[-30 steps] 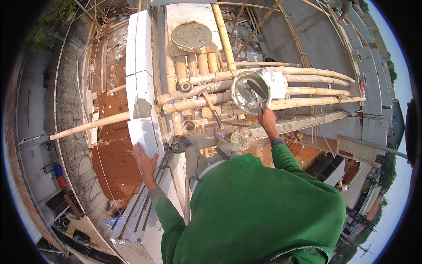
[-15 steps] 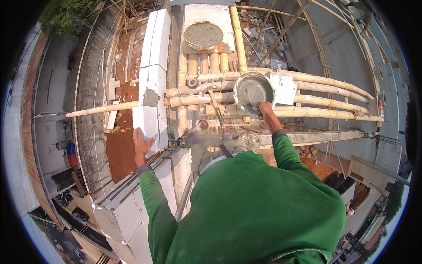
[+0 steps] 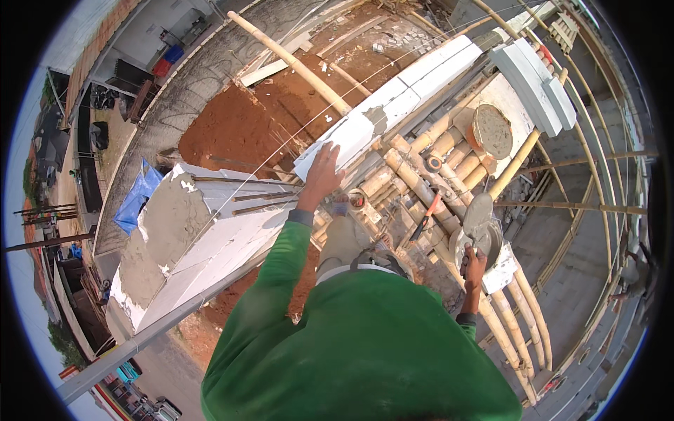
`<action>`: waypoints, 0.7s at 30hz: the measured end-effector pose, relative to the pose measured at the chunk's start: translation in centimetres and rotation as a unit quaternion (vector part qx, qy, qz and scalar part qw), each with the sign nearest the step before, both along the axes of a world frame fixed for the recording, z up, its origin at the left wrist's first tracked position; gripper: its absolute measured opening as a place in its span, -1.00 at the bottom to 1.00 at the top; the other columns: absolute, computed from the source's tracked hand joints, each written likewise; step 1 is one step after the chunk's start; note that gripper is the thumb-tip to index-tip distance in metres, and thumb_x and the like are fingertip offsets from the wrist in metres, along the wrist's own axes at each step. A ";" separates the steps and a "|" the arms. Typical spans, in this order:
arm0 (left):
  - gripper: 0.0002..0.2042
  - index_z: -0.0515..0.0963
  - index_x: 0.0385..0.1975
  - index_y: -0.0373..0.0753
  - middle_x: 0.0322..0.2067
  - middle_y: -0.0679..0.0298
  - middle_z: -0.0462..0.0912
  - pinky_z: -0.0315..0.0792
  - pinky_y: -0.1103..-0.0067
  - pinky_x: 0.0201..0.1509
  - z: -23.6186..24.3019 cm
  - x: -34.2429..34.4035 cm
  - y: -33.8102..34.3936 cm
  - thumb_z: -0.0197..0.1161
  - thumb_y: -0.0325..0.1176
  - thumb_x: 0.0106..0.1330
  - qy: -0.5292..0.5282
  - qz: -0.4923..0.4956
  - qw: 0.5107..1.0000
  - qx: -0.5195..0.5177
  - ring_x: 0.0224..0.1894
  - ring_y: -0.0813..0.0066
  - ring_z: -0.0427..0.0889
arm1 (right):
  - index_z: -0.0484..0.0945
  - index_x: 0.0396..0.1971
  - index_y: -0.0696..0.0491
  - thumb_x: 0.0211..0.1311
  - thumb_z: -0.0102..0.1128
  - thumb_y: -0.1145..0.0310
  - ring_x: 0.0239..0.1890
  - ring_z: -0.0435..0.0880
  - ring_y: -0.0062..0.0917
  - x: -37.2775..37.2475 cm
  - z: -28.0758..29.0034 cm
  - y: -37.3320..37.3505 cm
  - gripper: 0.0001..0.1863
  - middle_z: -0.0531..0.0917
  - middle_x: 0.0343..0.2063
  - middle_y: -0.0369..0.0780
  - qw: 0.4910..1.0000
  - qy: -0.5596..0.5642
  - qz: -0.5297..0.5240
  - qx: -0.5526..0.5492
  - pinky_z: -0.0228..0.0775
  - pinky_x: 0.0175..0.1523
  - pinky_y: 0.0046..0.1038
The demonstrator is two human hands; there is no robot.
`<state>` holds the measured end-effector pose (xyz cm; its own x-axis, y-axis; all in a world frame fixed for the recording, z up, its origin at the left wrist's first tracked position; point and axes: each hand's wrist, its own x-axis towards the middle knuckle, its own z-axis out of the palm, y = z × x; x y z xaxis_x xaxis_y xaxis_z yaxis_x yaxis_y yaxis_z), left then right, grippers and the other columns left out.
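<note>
My left hand (image 3: 321, 173) lies with its fingers stretched out on the near end of a row of white blocks (image 3: 379, 116). A grey mortar patch (image 3: 377, 119) marks that row. In my right hand (image 3: 474, 264) is a trowel (image 3: 479, 215), its rounded blade carrying grey mortar. The blade is over the rim of a round bucket (image 3: 496, 242), which holds wet mortar and stands on bamboo poles. Fingers wrap the trowel's handle, mostly hiding it.
Bamboo poles (image 3: 530, 319) form the platform, where a tool with an orange and black handle (image 3: 425, 219) lies. Beyond stand a round mortar container (image 3: 493, 131) and stacked pale blocks (image 3: 535, 83). Left is a mortar-topped block wall (image 3: 168, 214) with protruding bars; a string (image 3: 281, 147) crosses above.
My view has turned left, swinging the scene round. The trowel blade, previously not distinguishable in the bucket, now shows at its rim with mortar. My left hand remains on the block row.
</note>
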<state>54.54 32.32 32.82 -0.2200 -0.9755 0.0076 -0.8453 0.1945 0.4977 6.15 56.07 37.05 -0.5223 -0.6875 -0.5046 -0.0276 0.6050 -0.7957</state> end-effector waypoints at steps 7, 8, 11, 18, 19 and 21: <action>-0.50 0.53 0.26 -0.30 0.33 0.01 0.48 0.40 0.19 0.44 1.5 0.0 8.5 0.40 -0.33 0.32 0.144 0.070 0.986 -0.052 0.36 -0.07 0.47 | 0.59 -0.27 0.17 0.49 0.25 0.15 -0.56 0.31 -0.74 11.9 6.9 -23.7 -0.67 0.43 -0.63 -0.42 0.918 0.120 0.378 -0.003 0.13 -0.45 -0.53; -0.52 0.54 0.25 -0.28 0.30 0.04 0.51 0.42 0.20 0.43 1.4 0.2 10.1 0.39 -0.32 0.34 0.159 0.064 0.985 -0.034 0.34 -0.04 0.50 | 0.63 -0.16 0.24 0.46 0.26 0.12 -0.50 0.37 -0.70 13.8 7.7 -27.3 -0.60 0.44 -0.61 -0.37 0.903 0.079 0.422 0.011 0.21 -0.38 -0.48; -0.55 0.56 0.23 -0.26 0.23 0.07 0.59 0.48 0.18 0.35 -0.1 1.4 14.5 0.37 -0.30 0.37 0.198 0.073 0.977 0.042 0.27 -0.01 0.57 | 0.66 -0.05 0.18 0.41 0.26 0.07 -0.43 0.57 -0.25 20.9 8.5 -36.3 -0.57 0.62 -0.52 -0.11 0.756 0.237 0.603 -0.086 0.39 -0.23 -0.23; -0.48 0.45 0.36 -0.35 0.32 -0.03 0.55 0.43 0.29 0.44 -9.4 4.4 19.8 0.33 -0.27 0.48 0.366 0.310 0.825 0.298 0.39 0.12 0.53 | 0.68 0.13 0.04 0.34 0.29 -0.04 0.09 0.69 -0.07 37.2 1.0 -46.9 -0.46 0.75 -0.08 0.02 0.496 0.266 0.826 -0.031 0.47 0.26 -0.11; -0.46 0.43 0.37 -0.37 0.32 -0.05 0.54 0.44 0.31 0.44 -10.3 4.3 19.8 0.34 -0.26 0.48 0.412 0.315 0.803 0.293 0.39 0.15 0.53 | 0.67 0.15 0.04 0.34 0.30 -0.03 0.15 0.67 -0.10 38.8 -1.2 -47.0 -0.46 0.73 -0.01 -0.01 0.458 0.284 0.842 -0.020 0.44 0.30 -0.13; -0.44 0.41 0.38 -0.40 0.31 -0.08 0.53 0.45 0.34 0.43 -11.9 4.3 18.6 0.35 -0.22 0.50 0.470 0.320 0.754 0.329 0.38 0.19 0.53 | 0.65 0.18 0.03 0.34 0.30 -0.01 0.25 0.62 -0.17 41.3 -5.0 -47.4 -0.45 0.69 0.11 -0.05 0.379 0.325 0.866 -0.011 0.39 0.38 -0.17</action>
<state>58.88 50.94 20.89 0.0993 -0.7404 -0.6648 0.1243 -0.6537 0.7465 47.50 8.67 32.05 0.7133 -0.2826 -0.6413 -0.5633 -0.7757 -0.2846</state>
